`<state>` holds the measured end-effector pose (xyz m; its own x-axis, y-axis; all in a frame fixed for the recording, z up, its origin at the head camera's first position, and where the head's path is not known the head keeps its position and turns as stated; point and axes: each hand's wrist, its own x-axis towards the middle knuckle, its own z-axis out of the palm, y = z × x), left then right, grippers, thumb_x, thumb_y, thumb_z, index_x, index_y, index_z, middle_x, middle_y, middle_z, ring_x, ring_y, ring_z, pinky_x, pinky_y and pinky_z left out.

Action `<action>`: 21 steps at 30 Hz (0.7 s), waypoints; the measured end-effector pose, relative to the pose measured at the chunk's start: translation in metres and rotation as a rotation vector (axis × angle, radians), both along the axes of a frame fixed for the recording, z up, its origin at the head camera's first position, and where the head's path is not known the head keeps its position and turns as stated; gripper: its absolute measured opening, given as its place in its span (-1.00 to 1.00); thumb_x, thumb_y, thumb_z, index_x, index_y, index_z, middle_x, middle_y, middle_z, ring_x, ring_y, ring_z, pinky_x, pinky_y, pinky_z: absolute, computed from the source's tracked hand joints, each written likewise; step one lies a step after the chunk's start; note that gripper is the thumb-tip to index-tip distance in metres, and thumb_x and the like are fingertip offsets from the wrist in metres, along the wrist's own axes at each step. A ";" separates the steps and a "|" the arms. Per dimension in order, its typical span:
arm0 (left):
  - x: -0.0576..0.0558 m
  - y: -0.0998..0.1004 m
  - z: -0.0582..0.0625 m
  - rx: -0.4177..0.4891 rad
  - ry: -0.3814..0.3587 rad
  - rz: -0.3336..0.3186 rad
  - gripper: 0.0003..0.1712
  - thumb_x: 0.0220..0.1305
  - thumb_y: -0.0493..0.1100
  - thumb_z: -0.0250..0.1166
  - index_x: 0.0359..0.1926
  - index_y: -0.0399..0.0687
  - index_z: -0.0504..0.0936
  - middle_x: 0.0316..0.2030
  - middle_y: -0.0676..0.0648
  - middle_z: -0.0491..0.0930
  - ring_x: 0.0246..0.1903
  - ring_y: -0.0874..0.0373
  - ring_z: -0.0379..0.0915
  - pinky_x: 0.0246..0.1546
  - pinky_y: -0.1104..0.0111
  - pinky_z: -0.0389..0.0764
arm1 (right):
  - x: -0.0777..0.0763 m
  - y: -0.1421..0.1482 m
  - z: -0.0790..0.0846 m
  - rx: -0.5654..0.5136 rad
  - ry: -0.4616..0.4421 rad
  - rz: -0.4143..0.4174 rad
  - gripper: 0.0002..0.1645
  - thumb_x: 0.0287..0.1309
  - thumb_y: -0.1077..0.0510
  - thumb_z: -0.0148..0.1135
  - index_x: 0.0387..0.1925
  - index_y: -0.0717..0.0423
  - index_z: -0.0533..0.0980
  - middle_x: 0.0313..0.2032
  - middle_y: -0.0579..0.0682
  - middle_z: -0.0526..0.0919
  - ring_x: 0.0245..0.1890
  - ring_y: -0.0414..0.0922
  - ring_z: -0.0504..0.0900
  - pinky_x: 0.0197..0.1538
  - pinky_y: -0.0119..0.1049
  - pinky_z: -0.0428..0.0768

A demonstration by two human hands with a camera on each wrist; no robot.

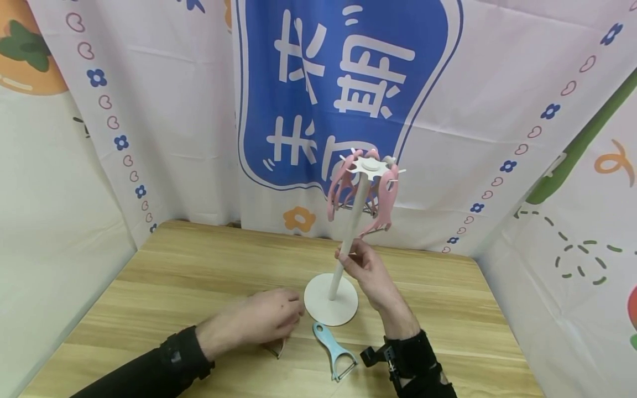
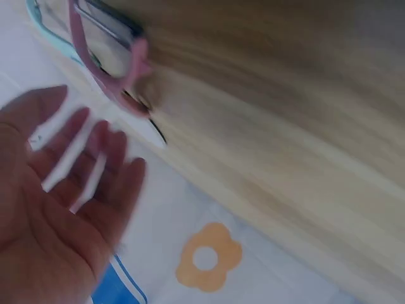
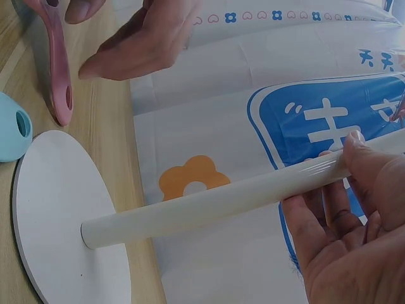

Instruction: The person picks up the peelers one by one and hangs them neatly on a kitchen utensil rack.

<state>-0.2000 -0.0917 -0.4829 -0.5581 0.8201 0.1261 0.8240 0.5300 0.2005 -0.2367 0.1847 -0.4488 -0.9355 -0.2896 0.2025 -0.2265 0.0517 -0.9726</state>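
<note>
A white stand rises from a round base, and my right hand holds its pole between thumb and fingers. Several pink peelers hang from the notched top disc. Left of the base, my left hand hovers over a pink peeler lying on the table. In the left wrist view that hand's fingers are spread and relaxed, apart from the peeler. From the head, the left hand hides most of this peeler. A light blue peeler lies just in front of the base.
The wooden table ends at the back against a white printed curtain with a blue panel. More printed cloth hangs on both sides. Black wrist cameras and straps sit on both forearms.
</note>
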 end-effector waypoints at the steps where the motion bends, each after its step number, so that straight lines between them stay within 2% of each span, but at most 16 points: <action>1: 0.002 0.001 0.000 0.001 0.003 0.036 -0.88 0.36 -0.13 0.35 -0.11 0.03 0.69 -0.28 0.17 0.48 -0.34 0.36 0.40 -0.37 0.49 0.55 | 0.000 0.000 0.000 0.000 -0.003 0.000 -0.62 0.47 0.09 0.21 0.18 0.23 0.48 0.10 0.22 0.57 0.13 0.10 0.54 0.29 0.07 0.50; 4: 0.008 0.005 -0.002 -0.002 0.002 0.125 -0.91 0.40 -0.12 0.30 -0.16 0.01 0.67 -0.36 0.15 0.42 -0.42 0.33 0.33 -0.47 0.47 0.50 | 0.000 0.000 0.000 0.000 -0.008 0.001 -0.61 0.48 0.10 0.20 0.19 0.25 0.47 0.10 0.22 0.56 0.14 0.09 0.54 0.29 0.08 0.50; 7: 0.013 0.008 -0.005 -0.010 0.021 0.191 -0.87 0.45 -0.09 0.26 -0.18 -0.02 0.67 -0.36 0.12 0.45 -0.42 0.29 0.36 -0.46 0.41 0.53 | 0.000 0.000 0.000 0.000 -0.010 0.003 -0.56 0.49 0.11 0.19 0.21 0.32 0.44 0.10 0.22 0.56 0.14 0.10 0.54 0.30 0.09 0.49; 13: 0.017 0.011 -0.013 -0.017 0.088 0.248 -0.76 0.49 -0.05 0.23 -0.14 -0.12 0.70 -0.34 0.01 0.57 -0.34 0.16 0.51 -0.36 0.30 0.64 | 0.000 0.000 0.000 -0.004 -0.015 0.002 -0.53 0.49 0.12 0.19 0.23 0.36 0.42 0.10 0.23 0.57 0.15 0.10 0.55 0.30 0.10 0.49; 21: 0.015 0.010 -0.014 -0.039 -0.001 0.307 -0.76 0.40 -0.06 0.34 -0.15 -0.17 0.69 -0.32 -0.01 0.57 -0.35 0.17 0.53 -0.38 0.32 0.67 | 0.000 0.000 0.000 -0.004 -0.024 -0.003 -0.56 0.48 0.11 0.20 0.21 0.32 0.45 0.10 0.23 0.57 0.14 0.09 0.55 0.30 0.09 0.49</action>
